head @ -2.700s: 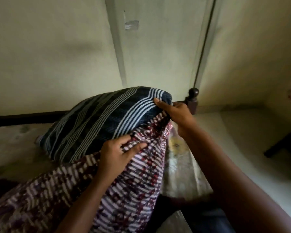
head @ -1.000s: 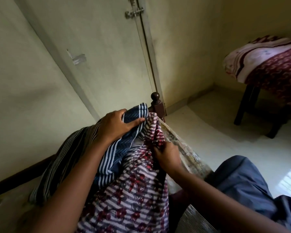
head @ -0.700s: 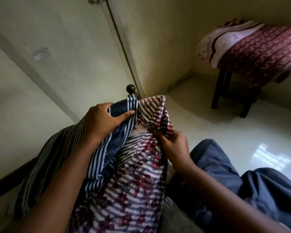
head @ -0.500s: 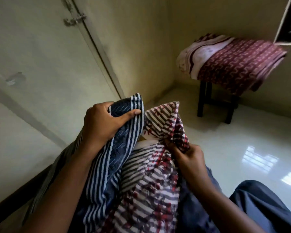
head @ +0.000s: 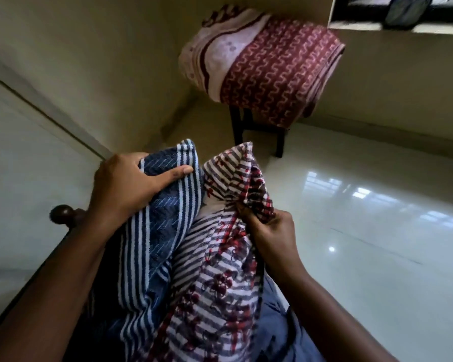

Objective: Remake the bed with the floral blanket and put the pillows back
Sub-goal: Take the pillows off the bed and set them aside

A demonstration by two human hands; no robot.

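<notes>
Left hand [head: 131,186] is clamped on the top corner of the blue pillow [head: 162,236]. Fingers are curled over the upper edge and the thumb lies flat across the front face, pointing at the red pillow [head: 220,288].

Blue pillow: navy with white stripes, roughly upright, corner up.

Red pillow: touching the blue pillow's right side, flank to flank. It has white and grey stripes with dark red flowers, and its top corner is about level with the blue pillow's corner.

Right hand [head: 271,239] is right of the blue pillow, on the red pillow's far edge. Fingers and thumb pinch a bunched fold of the cover just below its top corner.

Both pillows' lower ends run out of frame at the bottom, so I cannot tell what they rest on.

Trousers [head: 277,325]: blue, below and right of the blue pillow, partly behind the red one.

Knob [head: 62,211]: dark wood, left of the blue pillow, behind the left forearm. A dark rail runs down-left from it.

Wall [head: 102,61]: pale, behind and left of the blue pillow.

Stool [head: 237,126]: dark, well beyond the blue pillow, up and right, in the room corner.

Blanket [head: 267,71]: folded on the stool, draped over the seat, well apart from both hands. Maroon with pale wavy lines, plus one pale end with maroon bands and small flowers.

Floor [head: 364,231]: glossy and pale, right of the blue pillow, with bright reflections.
</notes>
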